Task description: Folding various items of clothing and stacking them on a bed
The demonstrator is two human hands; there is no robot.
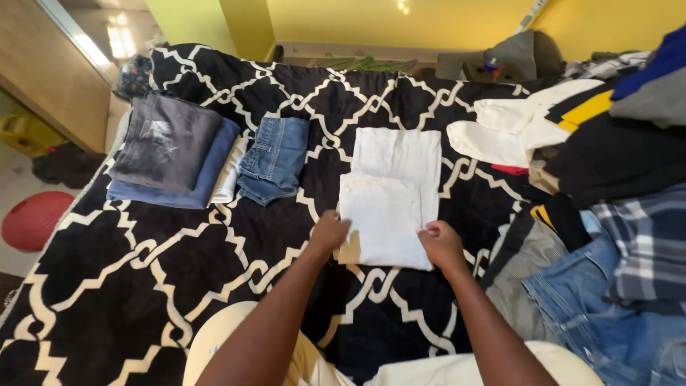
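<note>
White folded cotton cloth [389, 196] lies near the middle of the black bedspread with a white lattice pattern [143, 286], and we have a hand at each of its near corners. Going from the left, we see a red round cushion [34, 218] on the floor beside the bed. On the bedspread sits a folded dark grey garment [164, 139] on top of a folded blue one [204, 182], with a folded white piece [230, 171] just beside them and folded blue denim shorts [275, 157] next to that. Our left hand [330, 232] is closed on the cloth's near left corner, fingers curled under the edge. The cloth's near half is doubled over its far half. Our right hand [441, 243] pinches the near right corner, fingers shut on the fabric. Further right a loose heap of unfolded clothes [614, 164] spreads along the bed's edge, with blue jeans [607, 314] and a plaid shirt [647, 243] nearest us.
</note>
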